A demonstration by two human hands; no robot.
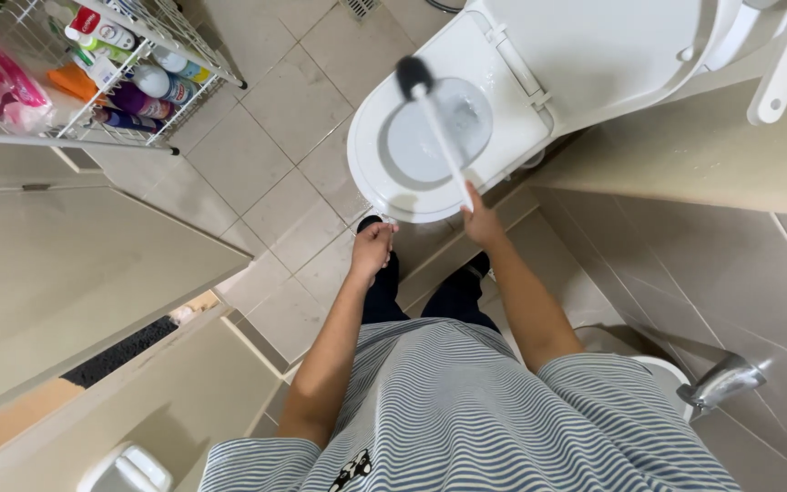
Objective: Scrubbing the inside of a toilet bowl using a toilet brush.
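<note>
Toilet brush [434, 128]: white handle, dark bristle head; gripped at handle's near end by right hand [482, 219], fingers closed round it. Slanted forward and away from that hand, head poised over the bowl's left rim, apparently just above the water (contact with porcelain not discernible). Held long and at arm's length, presumably to keep the hand well clear of the bowl.

Toilet [430, 150]: white, seat down, lid raised; directly ahead of both hands. Open thus to give the brush room.

Left hand [373, 248]: empty, fingers loosely curled, knuckles up; hung just short of the bowl's front edge, beside the right hand but apart from it, touching nothing. Kept idle, likely for balance.

Wire rack [184, 46]: white, well off to the left hand's far side; stocked with bottles and a pink packet (kinds too small to tell). Stood clear of the toilet, yet within reach.

Tiled floor [266, 155]: pale beige, beneath and left of the hands.

Chrome fitting [721, 381]: wall-mounted, behind and right of the right hand; purpose uncertain.

Striped shirt [466, 410]: grey and white, worn by the person, nearest the camera.
</note>
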